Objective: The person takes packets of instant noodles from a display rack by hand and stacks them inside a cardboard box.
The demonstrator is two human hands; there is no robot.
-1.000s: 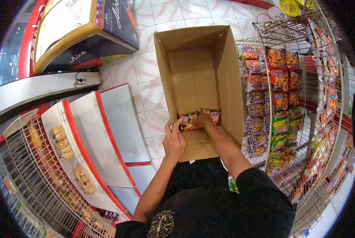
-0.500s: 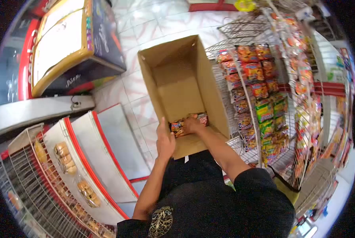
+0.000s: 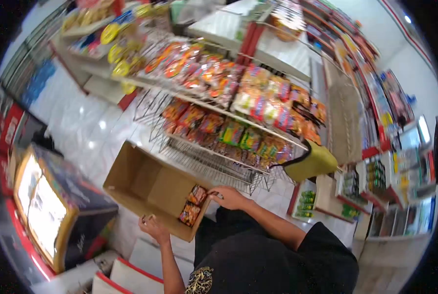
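Note:
A deep open cardboard box (image 3: pixel 165 188) sits tilted in front of my body. In its near end lie two orange-red snack or instant noodle packets, an upper packet (image 3: pixel 197 195) and a lower packet (image 3: pixel 190 214). My right hand (image 3: pixel 228 197) grips the rim at the near right corner, fingers curled over the edge. At the left side, my left hand (image 3: pixel 154 228) is closed on the long wall's rim, its fingertips by the edge. Neither hand holds a packet.
Beyond the box stands a wire rack (image 3: pixel 219 156) with hanging orange and green packets (image 3: pixel 234 133). A yellow-green pouch (image 3: pixel 311 164) hangs at its right end. An ice cream freezer (image 3: pixel 67 210) is at left; shelves with green bottles (image 3: pixel 305 203) stand right.
My right hand has left the packets inside the box and now grips its rim. My view has turned right, so the rack lies ahead and the box appears lower and farther left.

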